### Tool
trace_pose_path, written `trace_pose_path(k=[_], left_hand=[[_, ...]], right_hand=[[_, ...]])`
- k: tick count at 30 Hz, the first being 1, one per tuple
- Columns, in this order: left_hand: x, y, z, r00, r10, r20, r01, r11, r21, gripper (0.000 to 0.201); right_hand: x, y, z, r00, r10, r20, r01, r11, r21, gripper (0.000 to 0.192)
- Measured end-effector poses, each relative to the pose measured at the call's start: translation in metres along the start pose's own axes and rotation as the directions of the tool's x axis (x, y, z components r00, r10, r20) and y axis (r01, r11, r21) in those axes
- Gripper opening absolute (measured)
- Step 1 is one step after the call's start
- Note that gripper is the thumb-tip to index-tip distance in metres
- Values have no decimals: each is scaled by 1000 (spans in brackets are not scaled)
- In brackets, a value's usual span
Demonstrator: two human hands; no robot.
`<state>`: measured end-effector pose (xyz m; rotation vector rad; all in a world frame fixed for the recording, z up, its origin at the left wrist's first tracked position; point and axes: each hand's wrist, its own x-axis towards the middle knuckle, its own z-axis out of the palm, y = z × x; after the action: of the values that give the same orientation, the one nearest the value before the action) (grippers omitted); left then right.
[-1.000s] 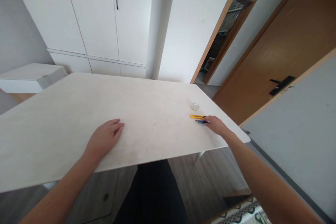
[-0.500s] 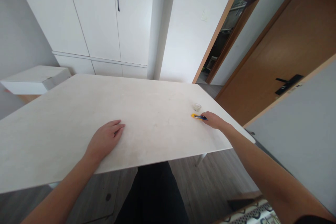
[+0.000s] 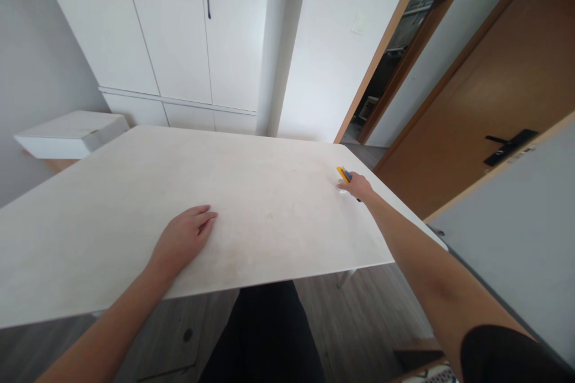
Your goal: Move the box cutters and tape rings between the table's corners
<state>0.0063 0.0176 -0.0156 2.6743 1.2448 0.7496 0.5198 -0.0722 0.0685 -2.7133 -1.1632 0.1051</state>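
My right hand (image 3: 357, 187) reaches far over the right side of the pale table (image 3: 135, 191). It is closed around a yellow utility knife (image 3: 344, 174) and a blue pen, whose ends stick up out of the fist. A small clear tape roll lies just under that hand, mostly hidden by it. My left hand (image 3: 184, 238) rests flat on the table near the front edge, palm down, fingers together, holding nothing.
White cupboards (image 3: 179, 30) stand behind the table. A low white box (image 3: 72, 133) sits at the left. An open brown door (image 3: 489, 96) and a doorway (image 3: 395, 54) are at the right. A grey panel (image 3: 516, 233) stands close on the right.
My right hand picked the yellow knife and the pen up off the table and moved further away, over the tape roll. My left hand stayed put.
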Motion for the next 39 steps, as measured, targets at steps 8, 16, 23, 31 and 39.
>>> trace_pose_path(k=[8,16,23,31,39], left_hand=[[1,11,-6,1000,-14,-28,13,1000,-24,40],[-1,17,-12,1000,-12,-22,11,999,-33,31],[-1,14,-10,1000,-6,-15,5,996,-84,24],[-5,14,-6,994,-68,-88,48,976,-213,34],[-3,13,-5,997,-68,-40,56,967,-249,35]], right_hand=[[3,-52,8,993,-71,89,85,985,-153,29],[-87,-272,26,797,-560,226,554,827,96,36],[-185,-432,70,503,-821,271,823,551,141,44],[-227,-481,99,454,-824,339,827,531,185,51],[-206,-488,92,583,-754,302,730,649,213,49]])
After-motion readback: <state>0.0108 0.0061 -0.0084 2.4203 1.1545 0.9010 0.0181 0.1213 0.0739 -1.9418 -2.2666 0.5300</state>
